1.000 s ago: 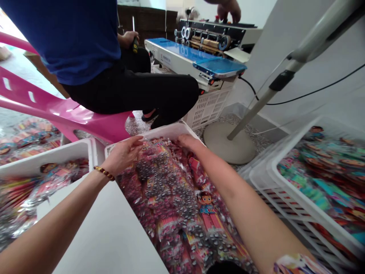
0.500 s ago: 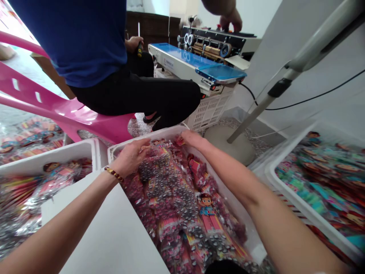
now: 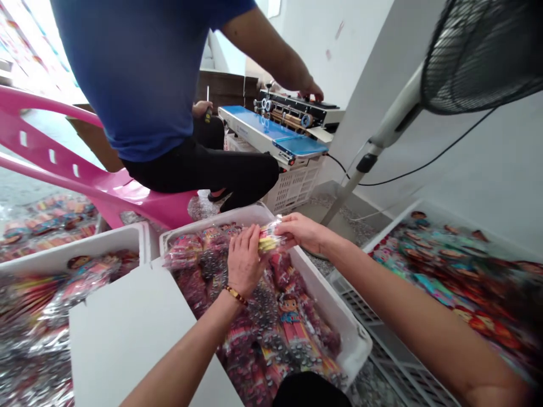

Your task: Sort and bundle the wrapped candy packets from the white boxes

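Note:
Over the far end of a white crate point(image 3: 354, 350), I hold a clear plastic packet point(image 3: 268, 243) with yellow sticks, perhaps pencils, inside. My left hand point(image 3: 246, 260), with a beaded bracelet at the wrist, has its fingers closed on the packet's left side. On the other side, my right hand point(image 3: 301, 232) pinches the packet between thumb and fingers. Below both hands, the crate is full of bundled pink packets point(image 3: 241, 333) with silvery ends. One packet with a cartoon figure point(image 3: 291, 311) lies face up on them.
A white board point(image 3: 131, 333) overlaps the crate's left side. More packed crates stand left point(image 3: 127, 243) and right point(image 3: 407, 226). Ahead, a person in a blue shirt point(image 3: 144, 73) sits on a pink chair point(image 3: 127, 195), reaching to a blue-belted machine point(image 3: 271, 133). A fan point(image 3: 479, 56) stands right.
My hands have come together from the crate's far corners and now hold a packet between them. The view has shifted, showing the fan head. The seated person's arm still reaches to the machine.

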{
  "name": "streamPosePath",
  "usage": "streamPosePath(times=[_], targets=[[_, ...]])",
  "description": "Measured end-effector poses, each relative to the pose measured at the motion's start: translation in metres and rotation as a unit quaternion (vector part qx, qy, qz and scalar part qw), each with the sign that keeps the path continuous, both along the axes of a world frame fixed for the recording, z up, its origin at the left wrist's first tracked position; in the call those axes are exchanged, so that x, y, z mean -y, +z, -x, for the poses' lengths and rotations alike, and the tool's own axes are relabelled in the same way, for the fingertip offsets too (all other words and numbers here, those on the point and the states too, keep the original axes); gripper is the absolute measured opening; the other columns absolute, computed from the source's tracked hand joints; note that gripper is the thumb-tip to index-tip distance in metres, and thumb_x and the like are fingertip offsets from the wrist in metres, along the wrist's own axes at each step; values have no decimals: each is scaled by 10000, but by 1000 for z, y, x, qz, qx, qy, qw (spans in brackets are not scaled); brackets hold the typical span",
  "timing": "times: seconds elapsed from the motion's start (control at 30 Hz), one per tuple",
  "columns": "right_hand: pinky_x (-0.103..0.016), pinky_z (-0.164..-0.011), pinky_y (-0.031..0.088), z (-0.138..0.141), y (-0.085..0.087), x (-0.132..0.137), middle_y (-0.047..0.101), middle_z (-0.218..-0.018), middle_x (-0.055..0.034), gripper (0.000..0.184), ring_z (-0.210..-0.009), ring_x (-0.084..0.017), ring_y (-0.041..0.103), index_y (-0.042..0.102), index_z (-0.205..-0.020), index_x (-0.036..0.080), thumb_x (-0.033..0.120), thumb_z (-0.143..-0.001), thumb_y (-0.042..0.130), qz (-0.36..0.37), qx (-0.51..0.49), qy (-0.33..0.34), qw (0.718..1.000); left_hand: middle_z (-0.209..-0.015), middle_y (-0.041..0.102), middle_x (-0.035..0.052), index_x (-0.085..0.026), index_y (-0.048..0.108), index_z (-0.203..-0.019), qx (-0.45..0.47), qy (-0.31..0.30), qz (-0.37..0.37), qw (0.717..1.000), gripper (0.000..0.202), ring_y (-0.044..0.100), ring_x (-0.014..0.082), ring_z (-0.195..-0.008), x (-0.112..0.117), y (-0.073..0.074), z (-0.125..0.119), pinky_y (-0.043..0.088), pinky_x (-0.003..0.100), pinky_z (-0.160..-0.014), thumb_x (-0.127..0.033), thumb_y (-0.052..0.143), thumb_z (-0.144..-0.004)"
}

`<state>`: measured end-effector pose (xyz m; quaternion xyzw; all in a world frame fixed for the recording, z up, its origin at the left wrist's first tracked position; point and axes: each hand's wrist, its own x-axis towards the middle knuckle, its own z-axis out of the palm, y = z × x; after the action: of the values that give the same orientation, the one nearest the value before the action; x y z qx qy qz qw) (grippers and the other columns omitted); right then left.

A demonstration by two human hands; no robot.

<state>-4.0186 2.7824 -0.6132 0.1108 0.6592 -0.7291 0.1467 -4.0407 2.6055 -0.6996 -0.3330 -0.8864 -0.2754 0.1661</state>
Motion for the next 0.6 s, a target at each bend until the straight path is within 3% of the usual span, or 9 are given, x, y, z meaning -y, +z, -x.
streamPosePath(times=[0.07,0.13,0.2,0.27,0.3,0.37,0.47,0.6], targets=[[-280,-620,603,-12,8,0,727,-784,-109,144,-688,-178,692,661,-837,99,237,-795,654,61,13,38,997,-1396,547,161,-196,493,-1376,57,-4,-90,994,483,506,290,-1294,4,2,-6,388,455,-1115,-259,536,-899],[-308,-658,605,-22,12,-3,730,-901,-135,305,-748,-191,706,656,-930,103,399,-858,638,85,5,50,995,-1279,617,128,-207,577,-1259,159,-22,-197,967,378,576,267,-1188,8,8,-12,461,414,-1042,-281,558,-889],[-268,-628,573,-29,8,-6,716,-950,-122,369,-726,-164,687,648,-970,118,467,-851,648,31,-38,-16,999,-1154,672,91,-202,610,-1164,300,-52,-311,900,357,633,250,-1061,10,16,-19,511,388,-962,-348,646,-841],[-203,-593,510,-35,-3,-3,696,-944,-73,350,-701,-118,639,648,-975,137,407,-773,736,-48,-100,-106,988,-1083,700,62,-202,595,-1168,423,-82,-407,806,459,667,221,-950,10,22,-29,538,357,-895,-372,740,-767],[-192,-604,493,-39,-10,1,685,-947,-48,358,-722,-110,622,647,-985,150,365,-727,770,-60,-127,-126,982,-1081,705,57,-205,583,-1190,463,-92,-439,764,518,674,208,-921,9,24,-34,543,342,-876,-360,775,-735],[-209,-657,490,-48,-25,13,668,-920,-10,362,-767,-118,604,642,-956,171,341,-673,791,-17,-161,-113,980,-1103,707,61,-206,578,-1213,509,-110,-469,714,589,680,192,-906,7,27,-44,543,317,-859,-322,820,-688],[-242,-693,486,-63,-42,35,649,-794,19,282,-709,-122,579,628,-810,175,388,-687,766,69,-185,-109,974,-1129,705,67,-200,615,-1175,534,-134,-466,692,560,679,187,-918,4,25,-55,543,295,-837,-308,836,-673],[-266,-720,499,-74,-55,55,671,-798,15,271,-695,-135,589,651,-819,182,391,-685,762,125,-190,-182,957,-1065,719,36,-210,639,-1106,494,-107,-491,710,482,677,166,-883,4,18,-63,540,274,-814,-308,838,-679]])
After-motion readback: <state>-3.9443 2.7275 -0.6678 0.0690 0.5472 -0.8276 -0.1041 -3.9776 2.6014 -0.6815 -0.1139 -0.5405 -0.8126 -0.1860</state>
